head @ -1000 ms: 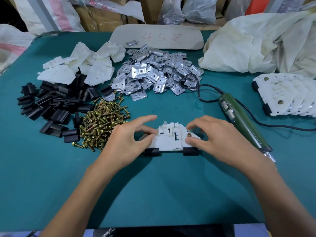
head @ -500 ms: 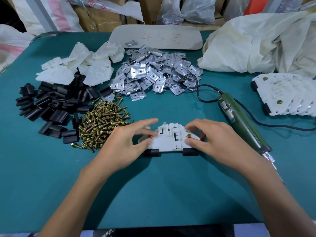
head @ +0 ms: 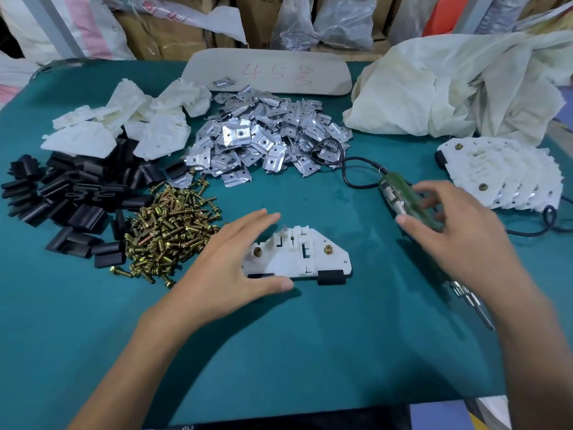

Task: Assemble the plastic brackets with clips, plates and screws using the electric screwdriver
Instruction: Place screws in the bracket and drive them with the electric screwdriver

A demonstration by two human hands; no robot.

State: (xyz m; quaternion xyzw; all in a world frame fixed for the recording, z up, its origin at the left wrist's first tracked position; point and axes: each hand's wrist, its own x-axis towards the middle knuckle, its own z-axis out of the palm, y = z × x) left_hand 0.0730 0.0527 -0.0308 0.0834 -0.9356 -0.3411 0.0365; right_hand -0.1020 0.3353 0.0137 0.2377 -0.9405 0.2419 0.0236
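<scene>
The white plastic bracket [head: 297,256] in hand lies flat in the middle of the bench [head: 279,352], a little toward its near edge. It carries a black clip [head: 331,277] on its near side, and two brass screws [head: 328,249] stand in its holes. Whether these are driven tight I cannot tell, but I judge that they wait for the tool. At the right edge of the bench lies a fanned stack of finished brackets [head: 502,175], so several units are done. Much work is left: toward the left and far edges there are large piles of bare white brackets [head: 124,125], black clips [head: 68,197], metal plates [head: 263,141] and loose screws [head: 167,231]. The left hand [head: 229,268] is spread wide with straight fingers. Its thumb lies against the near edge of the bracket and its fingers reach over the left end, which seems to steady the part. The right hand [head: 459,231] hovers over the green electric screwdriver [head: 412,203], which lies on the bench right of the bracket. Its fingers are apart and only lightly bent, with the thumb just beside the tool's body. The hand is blurred, and it does not grip the tool yet.
</scene>
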